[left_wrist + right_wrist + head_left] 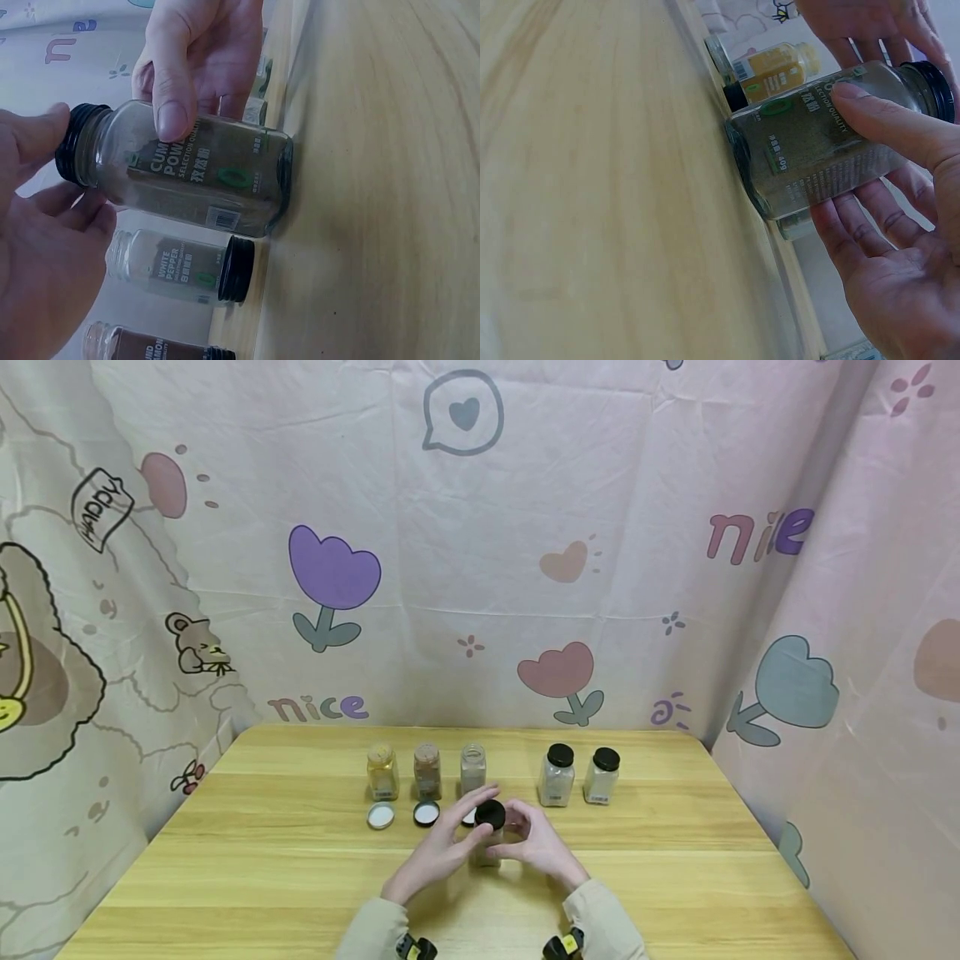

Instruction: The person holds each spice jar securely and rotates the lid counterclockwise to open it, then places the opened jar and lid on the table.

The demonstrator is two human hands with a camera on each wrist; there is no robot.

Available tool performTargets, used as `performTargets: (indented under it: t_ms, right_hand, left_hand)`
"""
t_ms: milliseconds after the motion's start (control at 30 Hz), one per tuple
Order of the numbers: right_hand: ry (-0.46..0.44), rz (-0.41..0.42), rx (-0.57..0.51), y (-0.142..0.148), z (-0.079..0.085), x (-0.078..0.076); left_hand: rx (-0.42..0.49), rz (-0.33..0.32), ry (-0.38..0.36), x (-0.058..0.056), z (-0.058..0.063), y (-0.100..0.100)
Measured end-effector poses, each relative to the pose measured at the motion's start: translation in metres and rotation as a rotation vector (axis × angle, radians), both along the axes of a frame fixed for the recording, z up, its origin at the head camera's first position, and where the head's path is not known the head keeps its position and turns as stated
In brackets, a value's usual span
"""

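A clear jar of cumin powder point(202, 176) stands on the table between both hands, its black lid point(491, 813) on top. My left hand point(442, 850) holds that lid with thumb and fingers. The jar's body is gripped by my right hand point(538, 842), its thumb across the label in the right wrist view. Behind stand three uncapped jars: one of yellow powder point(382, 777), one of brown powder point(427, 775) and a white pepper jar point(176, 262). Their lids lie in front of them: a pale-looking lid point(380, 816), a black-rimmed lid point(426, 813) and one partly hidden by my left hand.
Two jars with black lids, a left one point(557, 781) and a right one point(602, 781), stand at the back right of the wooden table point(225, 877). A patterned cloth point(450, 527) hangs behind the table and along its sides.
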State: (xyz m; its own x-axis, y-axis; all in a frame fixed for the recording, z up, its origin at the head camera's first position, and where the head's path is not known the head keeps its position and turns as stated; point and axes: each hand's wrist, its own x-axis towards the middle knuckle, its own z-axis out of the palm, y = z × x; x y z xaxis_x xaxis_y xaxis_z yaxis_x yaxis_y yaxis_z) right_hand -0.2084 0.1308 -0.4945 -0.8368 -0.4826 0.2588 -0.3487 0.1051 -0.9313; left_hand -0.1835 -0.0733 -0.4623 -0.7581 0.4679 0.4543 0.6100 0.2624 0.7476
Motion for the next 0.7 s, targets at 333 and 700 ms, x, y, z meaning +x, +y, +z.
performTargets:
  t_ms: [333,700]
  right_hand:
    - [-0.012,0.003,-0.002,0.0003,-0.0001,-0.0002]
    - [-0.018,-0.012,0.004,0.0004,-0.0006,-0.0005]
  left_hand:
    - [0.068,0.066,0.176,-0.0046,-0.0069,0.0043]
    - [0.019,0.040,0.045,0.0003,-0.0021,0.0047]
